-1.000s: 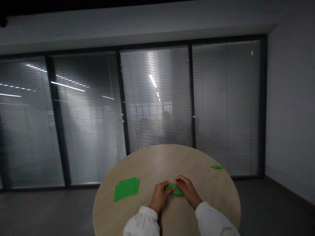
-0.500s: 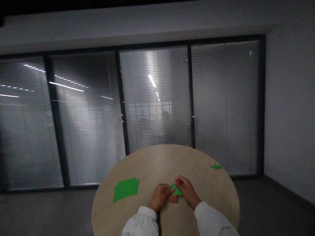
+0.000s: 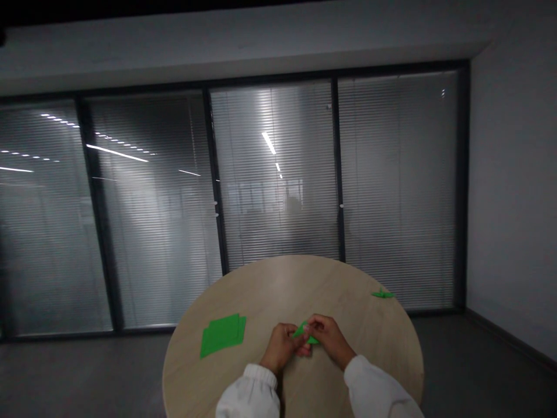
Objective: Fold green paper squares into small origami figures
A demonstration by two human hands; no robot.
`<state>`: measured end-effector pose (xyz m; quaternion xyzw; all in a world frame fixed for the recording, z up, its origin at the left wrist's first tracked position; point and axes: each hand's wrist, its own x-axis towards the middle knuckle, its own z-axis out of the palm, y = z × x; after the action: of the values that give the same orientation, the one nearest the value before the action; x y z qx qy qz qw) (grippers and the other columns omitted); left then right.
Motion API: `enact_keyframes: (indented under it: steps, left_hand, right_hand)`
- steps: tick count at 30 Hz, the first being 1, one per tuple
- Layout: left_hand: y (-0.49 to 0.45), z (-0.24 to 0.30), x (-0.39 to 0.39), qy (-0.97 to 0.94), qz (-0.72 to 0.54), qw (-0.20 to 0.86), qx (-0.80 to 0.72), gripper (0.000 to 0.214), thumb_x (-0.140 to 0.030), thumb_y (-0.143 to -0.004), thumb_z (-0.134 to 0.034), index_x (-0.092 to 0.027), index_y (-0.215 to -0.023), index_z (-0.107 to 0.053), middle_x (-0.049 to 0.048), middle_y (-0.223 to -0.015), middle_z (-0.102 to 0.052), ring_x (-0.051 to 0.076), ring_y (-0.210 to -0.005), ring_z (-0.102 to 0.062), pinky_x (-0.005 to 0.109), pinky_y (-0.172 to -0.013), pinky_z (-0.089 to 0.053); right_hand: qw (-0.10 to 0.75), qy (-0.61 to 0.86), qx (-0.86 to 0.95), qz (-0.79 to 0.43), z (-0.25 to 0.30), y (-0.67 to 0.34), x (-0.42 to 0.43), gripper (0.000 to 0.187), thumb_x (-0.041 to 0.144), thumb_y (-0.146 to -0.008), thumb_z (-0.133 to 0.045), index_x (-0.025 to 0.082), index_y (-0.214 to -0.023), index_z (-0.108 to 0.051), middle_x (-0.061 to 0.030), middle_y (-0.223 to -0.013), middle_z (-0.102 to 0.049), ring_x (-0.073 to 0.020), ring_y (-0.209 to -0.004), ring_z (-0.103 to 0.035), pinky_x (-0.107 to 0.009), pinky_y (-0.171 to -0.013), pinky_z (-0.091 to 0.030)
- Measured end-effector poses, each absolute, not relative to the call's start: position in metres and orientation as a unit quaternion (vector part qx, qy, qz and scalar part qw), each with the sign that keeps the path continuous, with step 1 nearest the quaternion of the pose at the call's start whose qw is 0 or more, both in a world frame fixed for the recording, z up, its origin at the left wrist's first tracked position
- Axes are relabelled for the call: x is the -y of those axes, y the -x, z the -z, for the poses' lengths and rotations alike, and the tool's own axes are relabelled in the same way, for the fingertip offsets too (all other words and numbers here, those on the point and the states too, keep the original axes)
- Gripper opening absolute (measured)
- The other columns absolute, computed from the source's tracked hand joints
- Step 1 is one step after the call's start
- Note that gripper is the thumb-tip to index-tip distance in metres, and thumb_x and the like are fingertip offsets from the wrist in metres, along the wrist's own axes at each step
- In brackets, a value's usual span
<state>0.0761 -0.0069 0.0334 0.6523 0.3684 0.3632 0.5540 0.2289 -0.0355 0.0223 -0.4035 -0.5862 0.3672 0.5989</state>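
Note:
Between my hands, over the near middle of the table, is a small folded piece of green paper (image 3: 299, 331). My left hand (image 3: 281, 347) grips it from the left, thumb on top and fingers curled beneath. From the right, my right hand (image 3: 329, 335) pinches the same paper with thumb and forefinger. Much of the paper is covered by my fingers, so its full shape is hidden. To the left lies a stack of flat green paper sheets (image 3: 221, 335), slightly fanned out. A small folded green paper figure (image 3: 382, 294) sits near the table's right edge.
The round wooden table (image 3: 287, 278) has a curved edge all around. Behind it runs a glass partition with blinds (image 3: 278, 232) and dark frames. A plain wall (image 3: 513, 191) stands at the right.
My right fingers have shifted slightly down and left on the paper, closer to my left thumb. The folded paper has turned a little; the stack and the figure stay put.

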Motion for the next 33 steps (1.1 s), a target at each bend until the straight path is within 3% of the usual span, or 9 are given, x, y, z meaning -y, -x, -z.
enact_keyframes:
  steps: [10, 15, 19, 26, 33]
  left_hand:
    - [-0.079, -0.034, 0.009, -0.662, -0.362, 0.551, -0.358, 0.058, -0.069, -0.050, -0.072, -0.014, -0.063, -0.062, 0.0085, -0.060, -0.072, 0.021, -0.056, -0.067, 0.030, -0.057, -0.049]
    - [-0.076, -0.030, 0.005, -0.655, -0.398, 0.540, -0.349, 0.058, -0.072, -0.055, -0.067, -0.014, -0.065, -0.061, 0.0075, -0.061, -0.071, 0.021, -0.057, -0.068, 0.030, -0.058, -0.049]
    - [-0.074, -0.031, 0.002, -0.642, -0.412, 0.539, -0.358, 0.060, -0.072, -0.054, -0.067, -0.014, -0.066, -0.062, 0.0072, -0.061, -0.071, 0.021, -0.056, -0.067, 0.031, -0.058, -0.050]
    - [-0.075, -0.029, -0.002, -0.625, -0.404, 0.560, -0.363, 0.059, -0.070, -0.047, -0.072, -0.016, -0.063, -0.059, 0.0058, -0.060, -0.070, 0.021, -0.056, -0.067, 0.031, -0.059, -0.050]
    - [-0.069, -0.038, 0.000, -0.621, -0.444, 0.527, -0.372, 0.059, -0.069, -0.052, -0.070, -0.013, -0.068, -0.065, 0.0064, -0.059, -0.070, 0.023, -0.059, -0.068, 0.032, -0.062, -0.051]
  right_hand:
    - [0.593, 0.471, 0.591, -0.277, -0.011, -0.237, 0.025, 0.031, 0.049, -0.072, -0.066, 0.018, -0.069, -0.064, -0.0004, -0.064, -0.064, -0.0168, -0.063, -0.058, -0.026, -0.060, -0.043]
    - [0.603, 0.448, 0.588, -0.301, -0.007, -0.236, 0.022, 0.037, 0.054, -0.074, -0.064, 0.017, -0.071, -0.065, -0.0004, -0.066, -0.062, -0.0166, -0.066, -0.056, -0.026, -0.063, -0.043]
    - [0.584, 0.433, 0.597, -0.338, -0.006, -0.235, 0.021, 0.039, 0.054, -0.071, -0.066, 0.015, -0.068, -0.064, 0.0020, -0.059, -0.058, -0.0140, -0.058, -0.051, -0.024, -0.056, -0.038]
    - [0.563, 0.488, 0.597, -0.297, -0.003, -0.239, 0.017, 0.031, 0.045, -0.069, -0.066, 0.016, -0.059, -0.061, 0.0048, -0.053, -0.053, -0.0120, -0.054, -0.046, -0.023, -0.053, -0.033]
    - [0.590, 0.451, 0.581, -0.332, -0.001, -0.241, 0.017, 0.033, 0.048, -0.071, -0.066, 0.015, -0.074, -0.070, 0.0003, -0.062, -0.063, -0.0140, -0.057, -0.053, -0.023, -0.055, -0.037]
